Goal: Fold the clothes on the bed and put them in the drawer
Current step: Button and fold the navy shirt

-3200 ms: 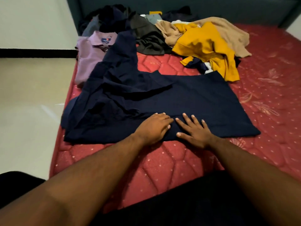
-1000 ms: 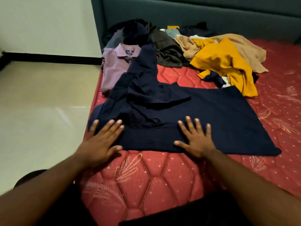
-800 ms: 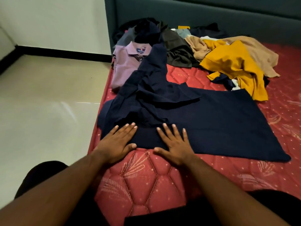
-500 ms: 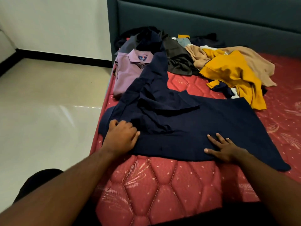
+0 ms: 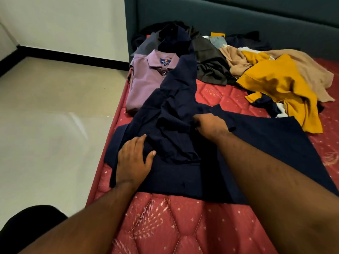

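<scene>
A large navy garment lies spread across the red quilted mattress, its left part bunched into folds and one long piece stretching back toward the pile. My left hand rests flat on the garment's left portion with fingers straight. Further back, my right hand has its fingers curled into a fold near the garment's middle and grips the cloth there. No drawer is in view.
A folded purple polo shirt lies at the bed's left edge. Behind it sits a heap of dark clothes, a tan garment and a mustard one. A teal headboard backs the bed; tiled floor is at left.
My right hand left the garment's front edge, reached back and took hold of a fold at its middle. My left hand uncurled and now lies flat on the cloth.
</scene>
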Tool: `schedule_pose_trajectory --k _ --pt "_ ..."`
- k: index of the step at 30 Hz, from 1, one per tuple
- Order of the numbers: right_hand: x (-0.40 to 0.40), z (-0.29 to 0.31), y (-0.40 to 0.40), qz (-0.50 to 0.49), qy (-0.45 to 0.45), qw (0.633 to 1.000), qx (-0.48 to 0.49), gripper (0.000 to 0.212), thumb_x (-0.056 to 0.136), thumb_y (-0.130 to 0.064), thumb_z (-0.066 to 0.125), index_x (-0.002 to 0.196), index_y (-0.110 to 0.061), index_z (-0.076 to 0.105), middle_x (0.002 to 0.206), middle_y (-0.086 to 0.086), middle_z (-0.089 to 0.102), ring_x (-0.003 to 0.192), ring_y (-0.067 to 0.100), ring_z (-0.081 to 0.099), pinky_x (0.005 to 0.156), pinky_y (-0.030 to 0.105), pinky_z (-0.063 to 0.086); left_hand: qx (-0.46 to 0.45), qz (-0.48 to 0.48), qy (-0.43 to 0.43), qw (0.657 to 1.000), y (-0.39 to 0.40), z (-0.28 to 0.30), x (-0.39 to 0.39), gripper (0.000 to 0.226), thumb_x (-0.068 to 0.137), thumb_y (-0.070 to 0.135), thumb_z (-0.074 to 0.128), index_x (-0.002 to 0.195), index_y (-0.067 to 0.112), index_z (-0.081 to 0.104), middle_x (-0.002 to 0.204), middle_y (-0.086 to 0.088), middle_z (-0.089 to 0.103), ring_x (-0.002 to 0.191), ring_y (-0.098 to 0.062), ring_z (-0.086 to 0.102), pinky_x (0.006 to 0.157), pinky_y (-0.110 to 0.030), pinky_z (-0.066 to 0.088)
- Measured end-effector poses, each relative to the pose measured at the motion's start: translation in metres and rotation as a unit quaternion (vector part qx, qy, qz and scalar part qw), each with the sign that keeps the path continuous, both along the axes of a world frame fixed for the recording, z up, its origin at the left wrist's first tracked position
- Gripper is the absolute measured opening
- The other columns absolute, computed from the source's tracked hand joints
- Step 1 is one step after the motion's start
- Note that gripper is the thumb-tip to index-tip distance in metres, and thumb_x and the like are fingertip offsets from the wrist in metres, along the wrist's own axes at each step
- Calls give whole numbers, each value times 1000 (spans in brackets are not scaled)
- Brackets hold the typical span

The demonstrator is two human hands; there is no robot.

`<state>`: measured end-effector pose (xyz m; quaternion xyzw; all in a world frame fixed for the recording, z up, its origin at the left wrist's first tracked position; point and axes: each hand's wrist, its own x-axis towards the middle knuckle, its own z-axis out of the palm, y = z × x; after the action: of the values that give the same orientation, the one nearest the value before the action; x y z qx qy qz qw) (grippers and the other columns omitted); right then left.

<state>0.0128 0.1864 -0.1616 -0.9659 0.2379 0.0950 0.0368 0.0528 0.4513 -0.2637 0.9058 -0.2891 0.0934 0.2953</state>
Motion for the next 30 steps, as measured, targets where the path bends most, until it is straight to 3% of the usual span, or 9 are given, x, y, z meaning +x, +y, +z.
schedule_pose_trajectory --k 4,7,11,14,18,21,24,26,30 --pt "-7 -8 -10 19 7 999 36 15 89 -15 45 88 -25 56 104 5 65 96 32 60 77 35 40 -4 9 -15 1000 -2 -2 1 54 87 49 46 123 10 56 123 -10 57 114 -30 51 92 -48 44" --pt "-35 -12 -15 70 23 995 64 13 92 -11 40 90 -24 42 92 -5 60 93 26 58 78 34 29 -25 8 -13 1000 -1 -2 0 47 86 48 48 114 11 55 119 -8 58 112 -29 50 90 -47 44" --pt "-90 10 -35 57 1 995 76 11 101 -28 36 91 -24 32 89 8 58 80 33 56 70 39 42 -37 -1 5 999 0 0 1 42 85 46 49 107 11 55 117 -8 58 110 -30 51 89 -48 44" --pt "-133 34 -54 57 58 996 -33 37 94 -63 32 94 -28 45 102 1 64 95 27 61 73 38 45 -38 -7 23 999 2 1 3 31 84 37 62 100 12 55 114 -7 58 106 -32 51 87 -48 43" --pt "-173 67 -69 36 128 988 -81 103 52 -101 4 106 -32 57 109 -6 60 108 19 56 86 36 43 -36 -11 59 998 3 15 4 27 78 23 76 84 20 50 102 -1 57 98 -29 52 83 -44 40" --pt "-184 67 -69 -84 205 975 -22 78 69 -93 23 98 -34 66 105 -8 61 108 18 53 98 43 33 -5 -3 77 997 1 25 5 25 75 23 76 91 21 57 105 -1 59 101 -31 54 85 -45 41" --pt "-178 53 -66 -103 74 990 56 58 85 -70 46 77 -17 67 83 0 65 88 24 63 80 36 47 35 8 93 995 -4 37 5 40 76 27 75 114 23 62 121 -4 59 113 -34 51 93 -47 40" --pt "-163 41 -64 -84 -12 996 41 27 91 -38 60 102 -16 70 108 6 68 105 28 62 86 37 50 42 -2 83 996 -11 46 7 44 77 30 73 119 26 61 124 -2 58 117 -31 50 96 -47 37" --pt "-132 18 -65 -91 -3 993 78 79 82 -22 68 150 -27 29 154 0 34 139 24 35 112 46 33 61 -65 78 993 -26 56 16 37 81 44 68 114 25 68 116 2 66 113 -25 58 93 -42 40"
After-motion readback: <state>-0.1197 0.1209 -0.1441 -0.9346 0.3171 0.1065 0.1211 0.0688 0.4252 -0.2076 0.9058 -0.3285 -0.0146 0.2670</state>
